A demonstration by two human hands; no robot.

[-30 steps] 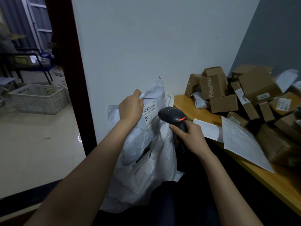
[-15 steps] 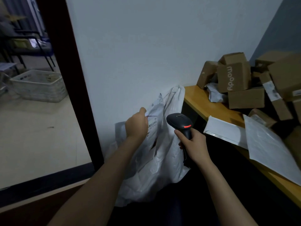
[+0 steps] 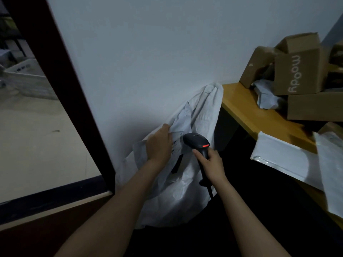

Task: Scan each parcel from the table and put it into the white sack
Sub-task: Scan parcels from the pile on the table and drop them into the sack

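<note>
The bench [image 3: 246,110] is carrying piled cardboard boxes [image 3: 300,71], and the white sack [image 3: 178,197] is leaning on the wall [image 3: 148,62] beside its end. My left hand [image 3: 159,147] is gripping a white parcel [image 3: 181,127] at the sack's mouth, while my right hand [image 3: 211,164] is clasping the black scanner [image 3: 196,141] just beside it.

Bare forearms [image 3: 115,210] run to left hand [image 3: 159,143] and right hand [image 3: 211,164].
</note>
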